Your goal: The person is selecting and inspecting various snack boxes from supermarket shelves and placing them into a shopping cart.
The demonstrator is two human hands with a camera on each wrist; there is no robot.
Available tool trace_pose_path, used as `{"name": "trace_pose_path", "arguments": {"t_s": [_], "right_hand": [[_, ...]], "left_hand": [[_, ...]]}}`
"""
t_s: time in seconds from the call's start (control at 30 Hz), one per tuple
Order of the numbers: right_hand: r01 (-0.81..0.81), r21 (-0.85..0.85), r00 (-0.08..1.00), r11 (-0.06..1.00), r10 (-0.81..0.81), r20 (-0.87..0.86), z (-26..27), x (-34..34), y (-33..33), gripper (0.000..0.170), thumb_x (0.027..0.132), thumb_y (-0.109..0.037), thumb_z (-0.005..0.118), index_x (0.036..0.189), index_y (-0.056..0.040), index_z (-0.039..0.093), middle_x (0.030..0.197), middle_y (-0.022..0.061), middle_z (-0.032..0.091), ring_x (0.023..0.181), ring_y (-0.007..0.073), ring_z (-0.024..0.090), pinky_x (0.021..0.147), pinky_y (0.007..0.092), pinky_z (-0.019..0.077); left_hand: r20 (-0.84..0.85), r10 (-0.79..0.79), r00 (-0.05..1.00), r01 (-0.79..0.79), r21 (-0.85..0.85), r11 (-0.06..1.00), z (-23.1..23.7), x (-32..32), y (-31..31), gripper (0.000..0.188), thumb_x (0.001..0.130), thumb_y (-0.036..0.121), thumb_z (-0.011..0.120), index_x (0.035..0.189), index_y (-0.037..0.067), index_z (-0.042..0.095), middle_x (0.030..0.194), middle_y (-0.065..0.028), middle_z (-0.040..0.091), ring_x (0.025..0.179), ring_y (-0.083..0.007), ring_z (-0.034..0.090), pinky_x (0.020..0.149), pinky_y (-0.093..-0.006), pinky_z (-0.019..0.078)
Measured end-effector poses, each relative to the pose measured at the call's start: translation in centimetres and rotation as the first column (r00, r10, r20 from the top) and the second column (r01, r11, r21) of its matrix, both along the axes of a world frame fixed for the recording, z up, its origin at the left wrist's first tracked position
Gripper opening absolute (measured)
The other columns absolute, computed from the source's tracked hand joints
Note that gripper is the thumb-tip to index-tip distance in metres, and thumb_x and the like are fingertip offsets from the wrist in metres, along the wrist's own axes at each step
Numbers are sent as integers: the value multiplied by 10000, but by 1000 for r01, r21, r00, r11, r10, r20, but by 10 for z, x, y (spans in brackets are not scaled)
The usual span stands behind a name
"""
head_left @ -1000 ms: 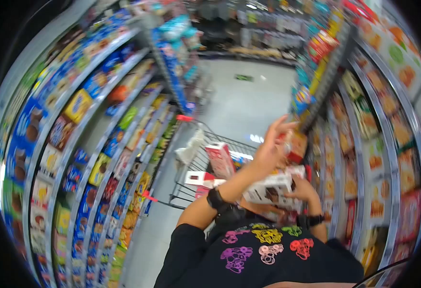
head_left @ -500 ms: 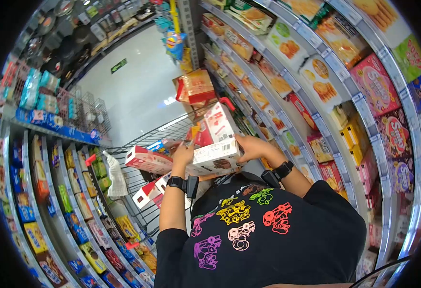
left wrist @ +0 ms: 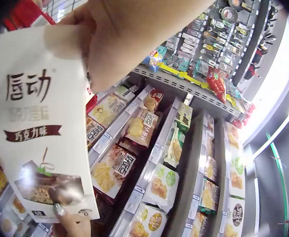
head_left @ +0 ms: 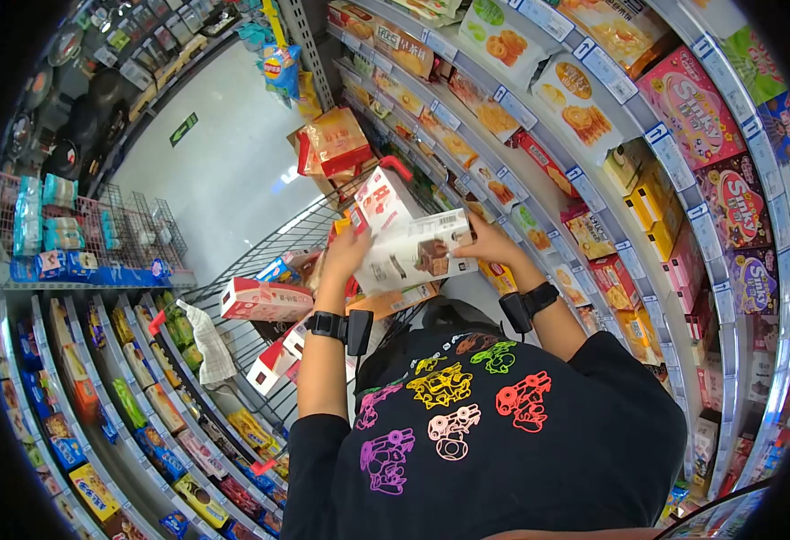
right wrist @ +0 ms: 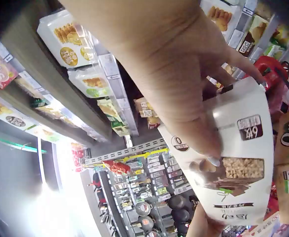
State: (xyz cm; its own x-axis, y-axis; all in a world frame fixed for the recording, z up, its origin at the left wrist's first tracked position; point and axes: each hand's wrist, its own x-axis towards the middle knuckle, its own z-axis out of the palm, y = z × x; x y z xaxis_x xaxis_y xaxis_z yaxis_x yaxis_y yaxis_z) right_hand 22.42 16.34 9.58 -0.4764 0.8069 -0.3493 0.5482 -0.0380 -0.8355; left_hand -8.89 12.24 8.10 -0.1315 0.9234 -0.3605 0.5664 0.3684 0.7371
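Note:
Both hands hold a white chocolate cake box (head_left: 417,252), one at each end, over the near side of a wire shopping cart (head_left: 224,292). My left hand (head_left: 348,256) grips the left end. At the other end my right hand (head_left: 492,243) holds on with the thumb over the printed face. Dark Chinese lettering and a brown cake picture on the box (left wrist: 43,123) fill much of the left wrist view. In the right wrist view, the right thumb lies beside a small window showing crumbly brown cake; the right hand (right wrist: 184,89) covers part of the box.
Pink-and-white cartons (head_left: 269,300) and other packages lie in the cart, and a white cloth (head_left: 206,342) hangs over its left side. Red-and-tan bags (head_left: 334,144) sit at its far end. Snack shelves (head_left: 584,171) flank both sides; cookware hangs farther off.
The left hand came down from a raised position onto the box, which the right hand held before. The box has turned its broad printed face upward. The head view has swung toward the right-hand shelves.

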Motion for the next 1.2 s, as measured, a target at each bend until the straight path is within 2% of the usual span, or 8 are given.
{"name": "trace_pose_path", "arguments": {"t_s": [0.23, 0.33, 0.6, 0.67, 0.73, 0.8, 0.97, 1.2], "right_hand": [[200, -325, 913, 924, -296, -281, 0, 2, -16, 790, 676, -94, 739, 1351, -30, 334, 1187, 106, 543, 1077, 211, 535, 912, 340, 434], [252, -402, 871, 880, -387, -302, 17, 2, -24, 672, 694, -77, 711, 1282, -5, 395, 1121, 106, 582, 965, 174, 583, 816, 313, 476], [322, -709, 454, 628, -759, -467, -56, 36, -61, 496, 749, -74, 625, 1214, -11, 465, 1099, 97, 593, 970, 238, 606, 850, 376, 497], [324, -780, 315, 535, -839, -444, -59, 43, -74, 429, 776, -107, 601, 1182, -13, 498, 1089, 101, 599, 980, 266, 605, 863, 397, 500], [402, -815, 149, 416, -908, -391, -53, 48, -82, 411, 783, -110, 596, 1173, -18, 503, 1092, 103, 599, 981, 267, 604, 860, 407, 503], [454, -811, -7, 369, -909, -417, -44, 49, -87, 390, 778, -90, 612, 1148, -32, 504, 1082, 92, 595, 957, 243, 611, 821, 384, 524], [782, -487, 55, 389, -821, -568, -37, 53, -90, 521, 697, 33, 667, 1148, -45, 418, 1049, 77, 570, 936, 189, 601, 769, 300, 524], [838, -28, 438, 546, -702, -562, -15, 41, -97, 598, 648, -43, 753, 1127, -26, 394, 1096, 101, 536, 1001, 179, 545, 864, 314, 449]], "left_hand": [[315, 253, 915, -305, 130, 943, -53, -4, -1, 457, 888, 358, 468, 1148, -13, 531, 1069, -180, 601, 951, -252, 579, 822, -323, 432], [567, 407, 717, -407, -134, 904, -45, -4, -2, 422, 909, 339, 429, 1083, -21, 562, 997, -135, 603, 881, -207, 556, 775, -314, 426], [732, 398, 553, -519, -71, 852, -162, 11, 14, 413, 910, 302, 437, 1083, -59, 543, 913, -127, 593, 842, -196, 549, 761, -313, 425], [482, 474, 737, -475, -131, 870, -66, 34, 4, 481, 876, 319, 502, 1162, -68, 481, 995, -168, 587, 939, -233, 543, 822, -340, 415], [409, 347, 844, -412, 81, 908, -156, 32, 8, 740, 783, 388, 624, 1305, -55, 342, 1138, -251, 545, 1082, -311, 522, 925, -372, 389], [112, 349, 930, -346, -47, 937, -69, 61, 2, 825, 748, 423, 651, 1344, -24, 295, 1241, -273, 462, 1168, -345, 454, 975, -405, 351], [-41, 382, 923, -377, -289, 880, -42, 106, 14, 1151, 612, 590, 698, 1445, 117, 60, 1468, -264, 82, 1358, -390, 116, 1082, -498, 143], [-87, 469, 879, -469, -337, 816, -51, 122, 27, 1165, 590, 517, 737, 1451, 136, 50, 1476, -244, 36, 1363, -389, 48, 1083, -512, 103]]}}
